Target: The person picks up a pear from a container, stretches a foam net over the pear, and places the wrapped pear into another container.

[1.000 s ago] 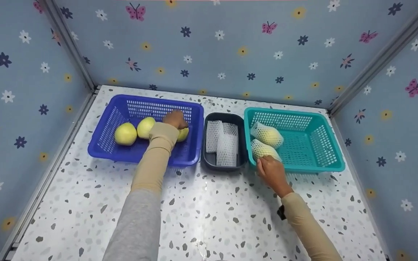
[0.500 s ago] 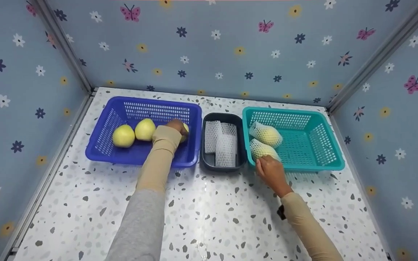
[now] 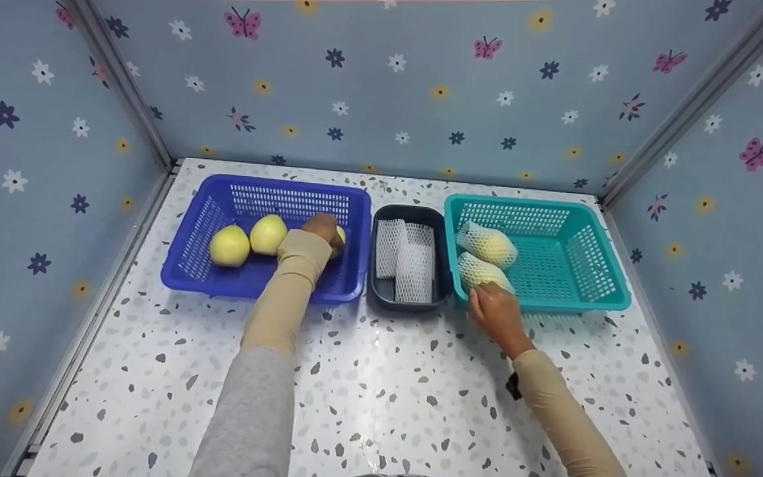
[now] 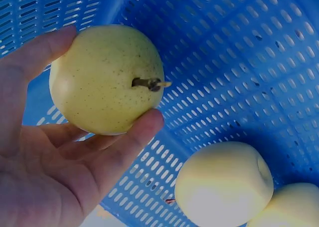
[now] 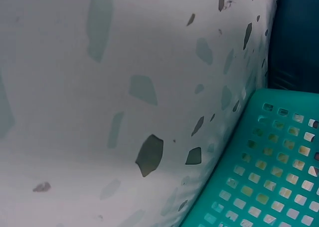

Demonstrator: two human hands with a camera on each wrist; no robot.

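Note:
In the purple basket (image 3: 264, 291), my left hand (image 3: 320, 228) grips a yellow-green pear (image 4: 107, 80). The left wrist view shows the thumb on one side of it and the fingers on the other, with its brown stem facing the camera. Two more pears lie left of the hand, one pear (image 3: 230, 246) and another pear (image 3: 268, 234). My right hand (image 3: 495, 315) has bent fingers at the near left corner of the teal basket (image 3: 554, 306), close to a pear in white foam netting (image 3: 482, 270). Its fingertips are hidden. The right wrist view shows no hand.
Between the baskets stands a dark grey tray (image 3: 408, 306) with several white foam net sleeves (image 3: 413, 265). Another netted pear (image 3: 489, 246) lies in the teal basket. Flower-printed panels (image 3: 381, 86) enclose the speckled white table (image 3: 381, 397) at the back and sides.
My left hand has shifted slightly right and down over the rightmost pear and has closed round it. The right hand stays at the teal basket's corner.

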